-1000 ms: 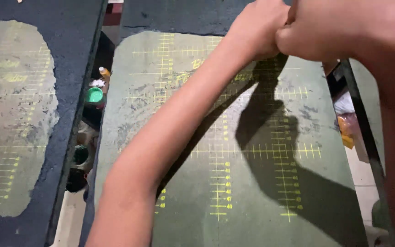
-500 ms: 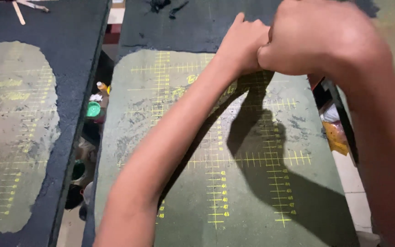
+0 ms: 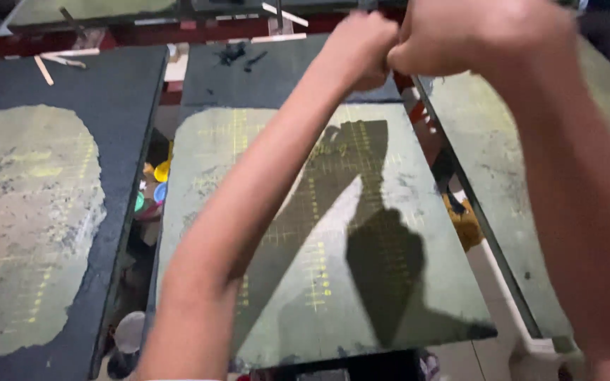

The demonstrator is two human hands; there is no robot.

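Board: the middle board (image 3: 390, 233), greenish with yellow ruled lines, lies bare under the arms; nothing rests on its gridded part.
Gaps: small colourful pots (image 3: 151, 190) sit low between the boards.
Arms: both reach forward, raised above the board.
Hands: left hand (image 3: 361, 46) and right hand (image 3: 474, 35) are fisted and pressed together at the far edge; whether they grip anything, I cannot tell.
Beyond: dark scraps (image 3: 238, 55) on the black end.

One head-worn camera looks steeply down and forward, close over the raised forearms, onto the green gridded table (image 3: 361, 296), neighbouring tables at both edges.
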